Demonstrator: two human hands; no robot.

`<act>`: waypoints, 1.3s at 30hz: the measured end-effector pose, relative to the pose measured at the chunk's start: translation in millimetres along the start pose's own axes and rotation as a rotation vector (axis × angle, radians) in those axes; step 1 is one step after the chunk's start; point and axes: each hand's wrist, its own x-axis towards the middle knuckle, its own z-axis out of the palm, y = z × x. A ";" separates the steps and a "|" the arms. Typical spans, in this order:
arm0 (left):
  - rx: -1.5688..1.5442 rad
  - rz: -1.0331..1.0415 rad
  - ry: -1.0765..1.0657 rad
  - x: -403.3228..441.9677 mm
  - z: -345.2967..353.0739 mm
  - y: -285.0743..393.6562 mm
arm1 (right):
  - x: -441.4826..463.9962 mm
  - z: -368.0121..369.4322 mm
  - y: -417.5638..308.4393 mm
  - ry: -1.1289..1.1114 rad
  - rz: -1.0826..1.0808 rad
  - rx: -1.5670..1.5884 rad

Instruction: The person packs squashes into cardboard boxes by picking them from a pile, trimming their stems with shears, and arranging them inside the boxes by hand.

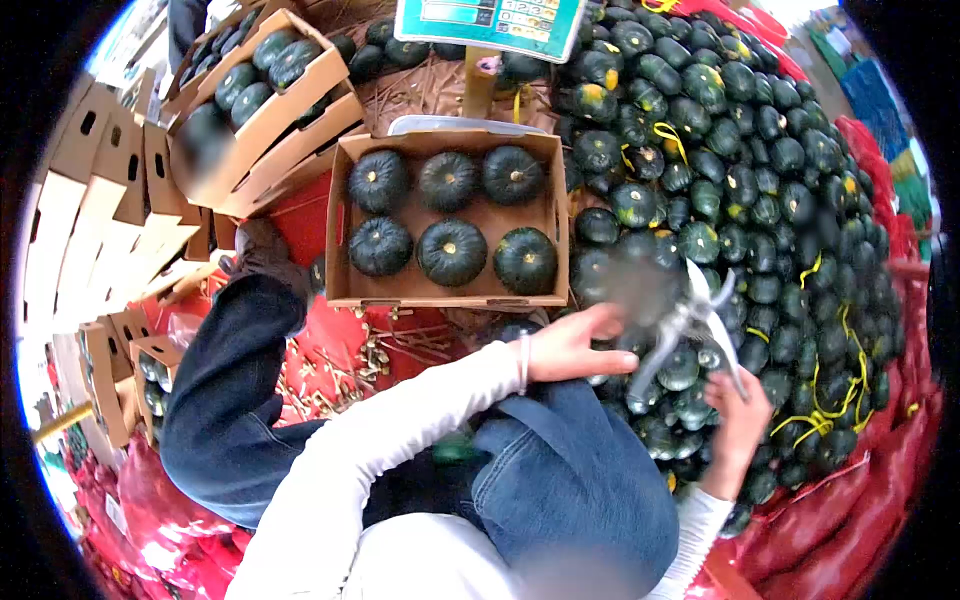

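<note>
My left hand (575, 345) reaches over my bent knee with its thumb and fingers apart, and nothing shows in it. Its fingertips point toward a blurred patch in front of the squash pile. My right hand (740, 410) is closed around a handle of the pale pruning shears (705, 315), whose two arms are spread over the pile. Dark green kabocha squashes (700, 240) lie heaped under and beyond both hands. Ahead of my left hand, an open cardboard box (450, 300) holds several kabocha squashes (452, 252) in two rows, stem ends up.
A scale display (490, 25) stands on a post behind the box. At the upper left, stacked cardboard boxes (285, 140) hold more squashes, beside a row of upright boxes (100, 190). Cut stems (350, 360) litter the red ground sheet. Yellow ties (840, 400) lie on the pile.
</note>
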 end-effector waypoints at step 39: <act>-0.428 -0.205 0.254 38.8 -157.1 34.5 | 42.1 163.4 -13.4 -0.308 -0.787 -0.637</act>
